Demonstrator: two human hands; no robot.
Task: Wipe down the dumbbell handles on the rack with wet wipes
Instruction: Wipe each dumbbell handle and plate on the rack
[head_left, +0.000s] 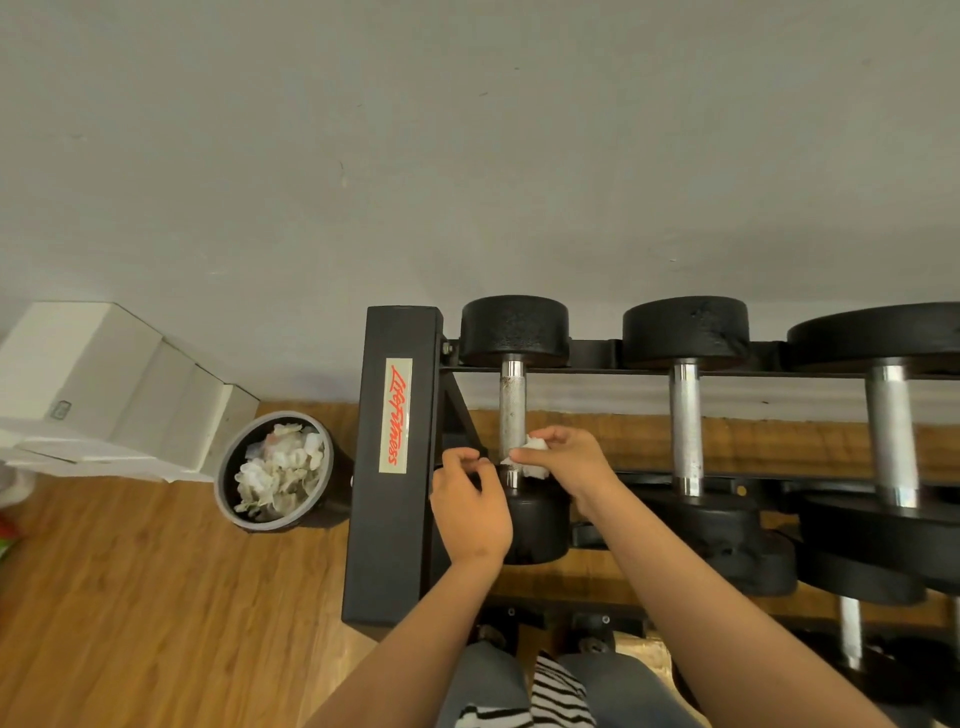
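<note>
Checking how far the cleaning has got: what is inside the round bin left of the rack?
The bin holds a heap of crumpled wipes, white to greyish, nearly to its rim. Whatever lies under the heap, and the bin's bottom, is covered.

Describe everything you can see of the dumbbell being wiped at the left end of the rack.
The dumbbell lies across the top rails of the rack, beside the left end post. It has two round black heads with a rough surface and a silvery metal handle, knurled in the middle, shiny at the collars. The right hand holds a crumpled white wipe against the handle's near end. The left hand lies over the near head; whether it grips cannot be told.
</note>
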